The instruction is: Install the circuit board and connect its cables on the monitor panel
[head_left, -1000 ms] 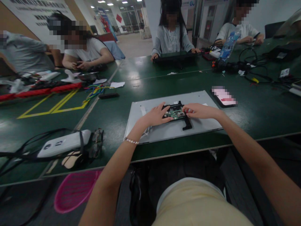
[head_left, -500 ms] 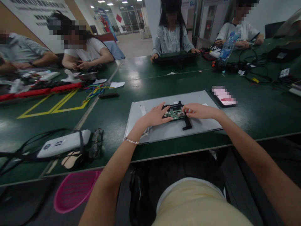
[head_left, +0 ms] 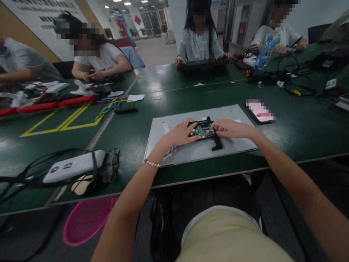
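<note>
A grey flat panel point(head_left: 185, 151) lies on the table in front of me. On its middle sits a green circuit board point(head_left: 203, 131) in a black plastic frame point(head_left: 217, 143), one leg of which points toward me. My left hand point(head_left: 181, 133) rests over the board's left end, fingers and thumb spread apart along opposite edges. At the right end, my right hand point(head_left: 226, 128) is closed, with its fingertips pinched together against the board's edge. What they pinch is hidden. Thin pale cables point(head_left: 170, 151) come out beneath my left wrist.
A phone point(head_left: 260, 111) lies right of the panel. To the left are a white device point(head_left: 75, 166) with black cables, glasses point(head_left: 111, 165) and a pink basket point(head_left: 85, 222) below the table edge. Several people sit opposite, among wires and a water bottle point(head_left: 265, 54).
Both my hands and the board stay in nearly the same place. At the far left, a person has leaned and shifted position.
</note>
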Available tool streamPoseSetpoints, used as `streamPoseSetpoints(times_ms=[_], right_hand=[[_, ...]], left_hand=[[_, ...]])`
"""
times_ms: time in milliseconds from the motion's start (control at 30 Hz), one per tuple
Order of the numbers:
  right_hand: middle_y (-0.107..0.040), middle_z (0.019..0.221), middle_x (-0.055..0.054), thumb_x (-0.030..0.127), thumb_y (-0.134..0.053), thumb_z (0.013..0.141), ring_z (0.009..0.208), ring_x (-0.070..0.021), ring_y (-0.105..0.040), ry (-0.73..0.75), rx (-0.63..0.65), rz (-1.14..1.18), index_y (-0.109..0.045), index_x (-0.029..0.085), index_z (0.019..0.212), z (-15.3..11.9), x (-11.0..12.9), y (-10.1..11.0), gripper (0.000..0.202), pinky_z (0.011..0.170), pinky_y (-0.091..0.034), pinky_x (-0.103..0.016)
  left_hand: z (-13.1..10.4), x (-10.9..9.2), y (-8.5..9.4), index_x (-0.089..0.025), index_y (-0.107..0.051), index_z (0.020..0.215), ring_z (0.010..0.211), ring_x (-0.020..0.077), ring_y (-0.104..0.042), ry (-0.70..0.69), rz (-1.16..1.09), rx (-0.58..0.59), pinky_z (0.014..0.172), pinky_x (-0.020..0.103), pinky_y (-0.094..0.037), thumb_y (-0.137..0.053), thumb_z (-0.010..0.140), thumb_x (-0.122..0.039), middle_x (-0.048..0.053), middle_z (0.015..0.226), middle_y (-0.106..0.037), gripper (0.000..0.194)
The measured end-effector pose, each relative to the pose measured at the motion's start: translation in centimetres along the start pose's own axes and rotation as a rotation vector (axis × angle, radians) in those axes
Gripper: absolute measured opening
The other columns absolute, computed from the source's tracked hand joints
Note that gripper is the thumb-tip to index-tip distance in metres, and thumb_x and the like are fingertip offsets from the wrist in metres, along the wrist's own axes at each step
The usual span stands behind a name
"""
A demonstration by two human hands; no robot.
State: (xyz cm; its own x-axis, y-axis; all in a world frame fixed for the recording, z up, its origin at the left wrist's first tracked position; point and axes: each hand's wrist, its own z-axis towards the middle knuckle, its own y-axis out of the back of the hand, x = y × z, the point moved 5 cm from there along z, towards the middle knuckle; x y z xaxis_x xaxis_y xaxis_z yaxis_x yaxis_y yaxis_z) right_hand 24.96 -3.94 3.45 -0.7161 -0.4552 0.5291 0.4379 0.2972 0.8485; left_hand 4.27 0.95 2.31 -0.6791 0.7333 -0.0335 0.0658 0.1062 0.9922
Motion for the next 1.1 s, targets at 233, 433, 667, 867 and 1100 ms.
streamPoseSetpoints(times_ms=[233,433,667,867,1100], right_hand=[[-0.066,0.104,-0.009,0.021,-0.050,0.087,0.089,-0.0231,-0.059,0.002,0.005,-0.015,-0.060,0.021,0.109,-0.18,0.50,0.15,0.025,0.080,-0.044,-0.034],[-0.065,0.103,-0.010,0.022,-0.049,0.086,0.088,-0.0237,-0.059,0.010,0.004,-0.016,-0.060,0.021,0.110,-0.20,0.57,0.16,0.026,0.079,-0.044,-0.035],[-0.065,0.100,-0.009,0.019,-0.049,0.086,0.087,-0.0221,-0.058,0.009,0.014,-0.033,-0.060,0.020,0.110,-0.09,0.64,0.15,0.026,0.079,-0.043,-0.033],[-0.065,0.099,-0.009,0.020,-0.049,0.087,0.086,-0.0222,-0.059,0.002,0.003,-0.021,-0.060,0.019,0.110,-0.26,0.83,0.28,0.026,0.078,-0.043,-0.033],[-0.065,0.099,-0.008,0.020,-0.050,0.087,0.086,-0.0219,-0.059,0.022,-0.003,-0.018,-0.061,0.019,0.111,-0.10,0.43,0.08,0.026,0.078,-0.043,-0.033]], left_hand=[[-0.05,-0.11,0.07,-0.017,-0.022,0.154,0.145,0.0355,-0.023,0.000,-0.008,0.003,0.115,0.043,-0.024,-0.024,0.089,-0.075,0.017,0.161,-0.013,0.087],[-0.10,-0.23,0.22,-0.016,-0.022,0.153,0.145,0.0359,-0.023,0.000,0.001,0.007,0.116,0.043,-0.022,-0.025,0.090,-0.074,0.017,0.161,-0.012,0.086],[-0.05,-0.04,0.08,-0.017,-0.023,0.153,0.144,0.0349,-0.024,-0.006,0.012,-0.008,0.115,0.043,-0.024,-0.025,0.090,-0.074,0.016,0.160,-0.014,0.085],[-0.02,0.05,-0.03,-0.017,-0.023,0.153,0.144,0.0353,-0.026,-0.014,0.017,-0.022,0.115,0.042,-0.025,-0.026,0.091,-0.074,0.016,0.160,-0.014,0.084],[0.00,0.06,-0.05,-0.018,-0.022,0.154,0.145,0.0354,-0.024,0.004,-0.001,-0.004,0.115,0.043,-0.023,-0.024,0.089,-0.077,0.016,0.161,-0.013,0.088]])
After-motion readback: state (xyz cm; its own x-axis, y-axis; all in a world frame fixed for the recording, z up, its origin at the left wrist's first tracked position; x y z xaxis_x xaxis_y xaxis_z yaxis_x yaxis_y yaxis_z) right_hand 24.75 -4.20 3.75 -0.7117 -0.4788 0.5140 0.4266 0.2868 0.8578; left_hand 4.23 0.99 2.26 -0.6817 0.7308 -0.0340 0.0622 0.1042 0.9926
